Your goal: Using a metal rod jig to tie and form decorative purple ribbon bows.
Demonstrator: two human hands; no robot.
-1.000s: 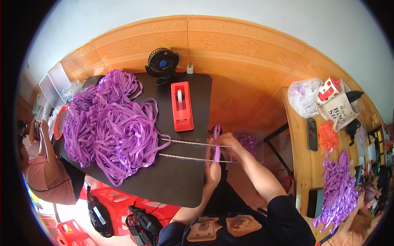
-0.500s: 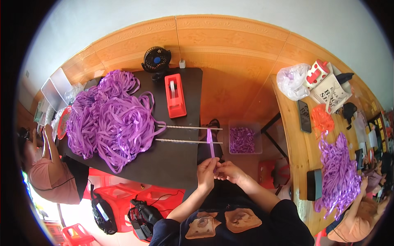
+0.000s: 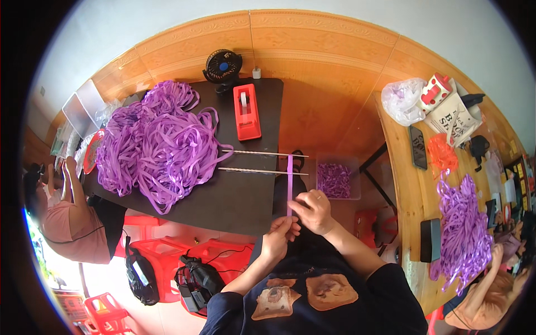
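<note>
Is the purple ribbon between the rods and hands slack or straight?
Straight: the ribbon runs unbent from the metal rods to the left hand.

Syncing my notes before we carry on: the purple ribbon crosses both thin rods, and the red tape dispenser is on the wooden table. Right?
Not quite: the red tape dispenser is on the black table, as the head view shows. The purple ribbon does cross both thin rods.

rods [image 3: 257, 171] ahead, black table [image 3: 240, 206] left, open gap right
</note>
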